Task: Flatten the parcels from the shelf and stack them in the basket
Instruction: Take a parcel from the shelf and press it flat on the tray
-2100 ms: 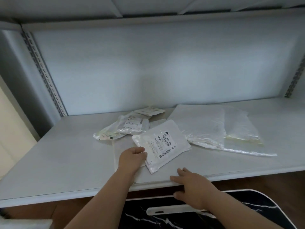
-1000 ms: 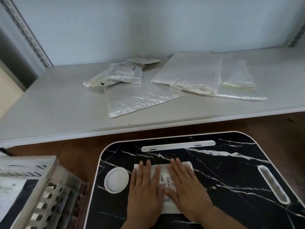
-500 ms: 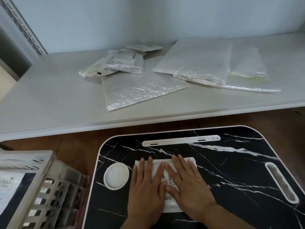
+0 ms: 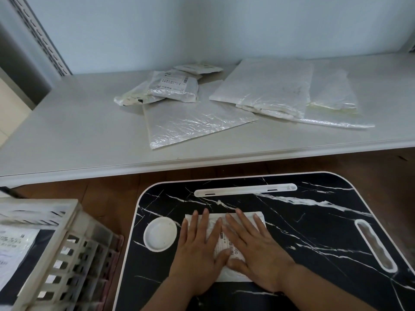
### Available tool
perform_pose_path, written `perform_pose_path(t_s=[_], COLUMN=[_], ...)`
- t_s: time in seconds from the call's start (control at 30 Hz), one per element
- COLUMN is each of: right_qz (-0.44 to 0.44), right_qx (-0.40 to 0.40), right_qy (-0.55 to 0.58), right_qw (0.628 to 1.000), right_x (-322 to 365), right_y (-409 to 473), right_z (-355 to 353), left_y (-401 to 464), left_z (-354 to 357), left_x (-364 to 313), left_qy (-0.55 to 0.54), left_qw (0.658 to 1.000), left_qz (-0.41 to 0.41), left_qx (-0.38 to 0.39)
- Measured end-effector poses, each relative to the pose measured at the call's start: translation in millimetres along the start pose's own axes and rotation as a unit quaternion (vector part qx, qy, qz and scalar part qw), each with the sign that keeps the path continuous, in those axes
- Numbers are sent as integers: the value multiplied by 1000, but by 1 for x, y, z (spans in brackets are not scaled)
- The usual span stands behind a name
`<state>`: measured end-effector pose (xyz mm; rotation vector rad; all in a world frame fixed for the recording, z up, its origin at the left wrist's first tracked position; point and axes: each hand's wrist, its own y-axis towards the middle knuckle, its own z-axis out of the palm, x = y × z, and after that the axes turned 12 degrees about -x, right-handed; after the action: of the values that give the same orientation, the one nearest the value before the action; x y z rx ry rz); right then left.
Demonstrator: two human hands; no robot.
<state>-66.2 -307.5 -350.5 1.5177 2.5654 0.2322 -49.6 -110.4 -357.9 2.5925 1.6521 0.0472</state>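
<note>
A small white labelled parcel lies flat on the black marble-pattern lap table. My left hand and my right hand both press down on it with straight spread fingers, side by side, hiding most of it. On the white shelf lie several more parcels: a small labelled one on a crumpled pile, a flat silver mailer in front, and larger white mailers to the right. The pale slatted basket stands at the lower left with a labelled parcel inside.
A round white cup recess sits in the lap table just left of my left hand. A long white slot runs along its far edge and a handle slot at its right. Brown wooden floor separates table, basket and shelf.
I took the small labelled parcel off the shelf and laid it on the lap table. Both hands now press it flat; over the last second they stay in place.
</note>
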Motion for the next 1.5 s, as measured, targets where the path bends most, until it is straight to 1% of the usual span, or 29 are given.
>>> perform_pose_path(t_s=[0.17,0.27,0.33,0.43,0.47,0.53,0.57,0.6,0.63,0.67,0.7,0.77,0.83,0.87,0.9,0.93,1.0,1.03,1.1,1.13,1.17,1.2,1.23,1.27,1.33,1.37,1.4,1.43,1.5], right_qz=[16,19,13,20,23,28,28,27,29,37,45,77,121,128,121,117,192,254,405,477,535,577,599,604,611,610,607,593,551], right_qx=[60,67,65,70,78,90,98,111,116,120,120,146,169,169,165,157,196,170,79,74,87,100,100,100,77,60,48,35,23], right_qy=[27,32,33,40,43,48,49,46,44,38,30,31,47,56,66,94,183,222,239,233,236,255,279,303,372,426,478,519,570], right_qw=[998,997,997,997,996,994,994,992,992,991,991,986,977,976,977,976,944,926,879,844,806,769,744,730,695,666,634,614,610], right_x=[0,1,-1,-5,-5,-4,-4,-5,-7,-10,-13,-15,-17,-18,-22,-25,-26,-23,-15,-11,-5,1,5,9,7,5,5,2,11], right_y=[3,-2,-2,2,2,3,3,1,-1,-4,-7,-16,-25,-29,-29,-25,-16,-11,-2,3,7,9,10,13,15,19,24,29,52], right_z=[2,4,7,9,8,5,3,0,-2,-6,-7,-10,-12,-15,-20,-28,-51,-57,-61,-63,-64,-64,-61,-64,-70,-79,-92,-108,-141], left_y=[-1,1,3,8,9,5,7,10,11,10,9,4,-2,-6,-6,-4,-3,0,4,5,4,2,1,-1,-5,-7,-9,-8,-17], left_z=[-3,-4,-1,-10,-12,-17,-19,-22,-30,-29,-26,-18,-16,-15,-20,-23,-41,-49,-58,-63,-63,-63,-64,-68,-84,-95,-108,-118,-142], left_x=[12,13,13,10,7,6,7,8,9,11,16,20,18,20,23,24,21,18,9,5,1,0,1,4,10,17,24,30,52], left_qy=[15,-3,-9,-37,-32,-44,-46,-25,-13,-18,-24,-26,-37,-37,-51,-68,-116,-146,-213,-242,-273,-308,-344,-389,-482,-516,-540,-562,-611], left_qw=[996,993,992,993,994,993,992,992,994,994,994,994,995,996,994,993,968,956,921,893,859,824,794,763,712,701,698,695,678], left_qz=[82,112,117,91,99,98,101,111,94,91,101,86,18,-3,-21,-53,-147,-197,-311,-371,-428,-473,-498,-513,-506,-487,-466,-444,-406], left_qx=[16,35,41,63,36,58,57,54,50,56,44,63,90,83,93,85,165,160,98,73,61,57,56,57,67,72,71,69,52])
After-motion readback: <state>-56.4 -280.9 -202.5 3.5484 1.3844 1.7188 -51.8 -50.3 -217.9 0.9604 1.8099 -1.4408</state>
